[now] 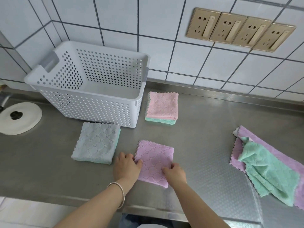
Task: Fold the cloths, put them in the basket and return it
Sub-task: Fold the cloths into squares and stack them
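Setting: steel counter (205, 129) against a white tiled wall (164, 22), with four gold socket plates (240, 29) high on the right.
Far left edge: round white lid (18, 118) with a dark knob lies flat.
Basket: white perforated basket (92, 104) stands upright toward the back left of the counter, nothing visible inside.
Grey cloth: folded grey cloth (97, 143) sits on a teal one, just in front of the basket.
Left hand: left hand (126, 167), bangle (117, 194) on its wrist, pinches the left edge of the lilac cloth, thumb on top.
Lilac cloth: folded lilac cloth (154, 162) lies flat near the front edge.
Right hand: right hand (175, 174) pinches the cloth's near right corner, fingers curled.
Pink stack: folded pink cloth (162, 105) on a teal one, just right of the basket.
Right edge: unfolded green cloth (266, 171) is rumpled over a spread purple cloth (269, 150).
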A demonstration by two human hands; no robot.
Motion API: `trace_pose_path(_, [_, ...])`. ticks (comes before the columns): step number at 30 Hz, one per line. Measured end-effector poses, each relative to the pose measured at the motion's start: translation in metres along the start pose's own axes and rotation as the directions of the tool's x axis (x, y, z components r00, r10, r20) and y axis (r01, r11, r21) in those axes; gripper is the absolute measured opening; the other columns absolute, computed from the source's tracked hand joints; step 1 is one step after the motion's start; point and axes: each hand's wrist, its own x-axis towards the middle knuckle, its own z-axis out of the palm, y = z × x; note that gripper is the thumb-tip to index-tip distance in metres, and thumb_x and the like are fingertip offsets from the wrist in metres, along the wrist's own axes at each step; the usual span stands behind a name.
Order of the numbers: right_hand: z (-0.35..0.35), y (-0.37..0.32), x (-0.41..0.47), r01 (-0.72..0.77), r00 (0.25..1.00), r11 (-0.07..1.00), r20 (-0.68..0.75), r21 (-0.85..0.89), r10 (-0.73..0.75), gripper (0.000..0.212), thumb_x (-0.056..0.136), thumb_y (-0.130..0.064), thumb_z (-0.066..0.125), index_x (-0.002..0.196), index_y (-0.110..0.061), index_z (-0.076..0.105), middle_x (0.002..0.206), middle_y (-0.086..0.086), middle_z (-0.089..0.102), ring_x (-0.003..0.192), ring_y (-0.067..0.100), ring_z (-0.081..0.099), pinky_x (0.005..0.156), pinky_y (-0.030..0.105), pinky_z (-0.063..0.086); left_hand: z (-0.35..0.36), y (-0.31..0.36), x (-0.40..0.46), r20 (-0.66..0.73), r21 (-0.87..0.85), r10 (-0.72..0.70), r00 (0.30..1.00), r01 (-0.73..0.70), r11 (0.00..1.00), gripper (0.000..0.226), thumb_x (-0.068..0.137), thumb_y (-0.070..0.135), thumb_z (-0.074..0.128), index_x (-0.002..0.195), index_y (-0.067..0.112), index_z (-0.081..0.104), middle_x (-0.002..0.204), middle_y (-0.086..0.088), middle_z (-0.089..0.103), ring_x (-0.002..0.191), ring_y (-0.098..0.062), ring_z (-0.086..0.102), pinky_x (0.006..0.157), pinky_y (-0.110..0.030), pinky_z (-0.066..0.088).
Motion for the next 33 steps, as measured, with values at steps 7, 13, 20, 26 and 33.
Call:
trace_pose_path(7, [0.001,-0.011,-0.02,0.09,0.995,0.985,0.038,0.149,-0.097,0.016,0.086,-0.021,0.056,0.078,-0.009,0.049,0.075,0.002,0.052,0.066,0.015,0.048,0.056,0.025,0.036,-0.032,-0.006,-0.009,0.008,-0.385,0.037,0.999,-0.031,0.922,0.024,0.091,0.038,0.049,0.086,0.014,0.048,0.083,-0.009,0.061,0.082,-0.032,0.058,0.069,-0.035,0.045])
trace_pose_path(13, [0.025,-0.08,-0.045,0.311,0.937,0.921,0.088,0.234,-0.339,0.022,0.086,-0.021,0.059,0.101,-0.005,0.057,0.092,0.006,0.06,0.083,0.022,0.056,0.067,0.029,0.042,-0.108,-0.048,-0.004,-0.247,-0.495,0.006,0.969,-0.131,0.859,0.023,0.092,0.032,0.05,0.087,0.009,0.05,0.068,-0.001,0.055,0.069,-0.027,0.051,0.064,-0.037,0.04])
trace_pose_path(20, [0.087,-0.147,-0.039,0.291,0.913,0.905,0.192,0.311,-0.36,0.024,0.086,-0.019,0.06,0.105,-0.005,0.058,0.105,0.011,0.065,0.094,0.026,0.061,0.086,0.039,0.052,-0.137,-0.107,0.046,-0.33,-0.407,-0.067,0.942,-0.078,0.91,0.02,0.095,0.021,0.042,0.08,0.008,0.045,0.068,-0.015,0.057,0.064,-0.033,0.051,0.06,-0.042,0.043])
trace_pose_path(26, [0.116,-0.147,-0.022,0.254,0.943,0.953,0.177,0.167,-0.283,0.025,0.083,-0.029,0.063,0.095,-0.007,0.061,0.098,0.01,0.066,0.091,0.026,0.063,0.08,0.036,0.05,-0.114,-0.134,0.068,-0.262,-0.378,-0.091,0.961,-0.016,0.926,0.019,0.093,0.024,0.046,0.076,0.013,0.045,0.07,-0.016,0.061,0.069,-0.038,0.056,0.063,-0.046,0.049])
trace_pose_path(33, [0.121,-0.141,-0.017,0.287,0.945,0.938,0.102,0.195,-0.31,0.021,0.082,-0.033,0.066,0.092,-0.019,0.054,0.089,-0.001,0.06,0.085,0.018,0.058,0.075,0.027,0.043,-0.099,-0.144,0.078,-0.244,-0.455,-0.181,0.953,0.052,0.889,0.013,0.092,0.025,0.052,0.085,0.015,0.05,0.08,-0.003,0.064,0.072,-0.028,0.056,0.063,-0.033,0.041])
